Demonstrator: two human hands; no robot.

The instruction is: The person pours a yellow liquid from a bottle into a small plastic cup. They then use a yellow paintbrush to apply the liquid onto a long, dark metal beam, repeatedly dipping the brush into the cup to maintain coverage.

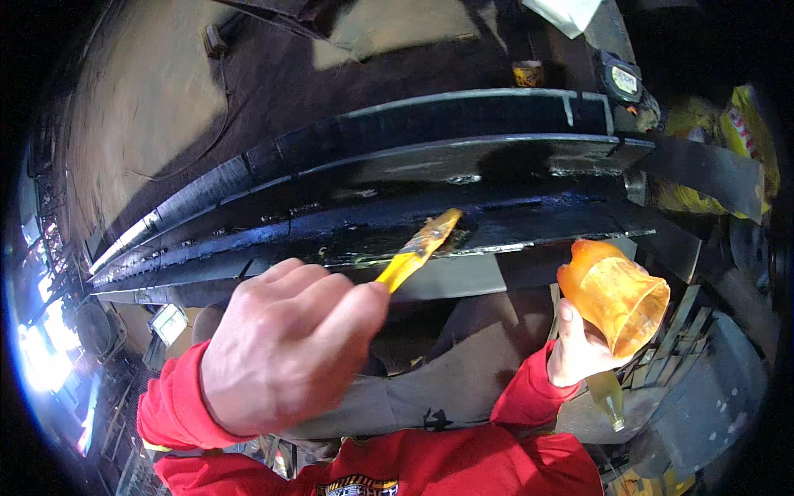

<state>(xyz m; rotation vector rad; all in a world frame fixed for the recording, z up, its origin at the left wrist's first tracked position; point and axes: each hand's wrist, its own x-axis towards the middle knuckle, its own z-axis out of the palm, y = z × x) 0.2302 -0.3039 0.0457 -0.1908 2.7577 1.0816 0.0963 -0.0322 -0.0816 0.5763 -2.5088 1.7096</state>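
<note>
Paintbrush (422, 245) with a yellow, paint-smeared handle, gripped in the closed left hand (285, 343); its bristle end rests on a long black steel beam (463, 169), whose flat flanges gleam wet and glossy. Right hand (579, 347), fingers wrapped round it, holds a translucent orange cut-off plastic bottle (614, 296), open mouth tilted outward, just below the beam's near edge.

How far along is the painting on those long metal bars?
The upper black metal bars already look coated and glossy. In hand: the left hand holds a yellow brush with its bristles on the wet-looking middle bar, while the right hand holds an orange cut-bottle cup. The pale grey strip below the brush looks unpainted. How much remains farther left I cannot tell.
</note>
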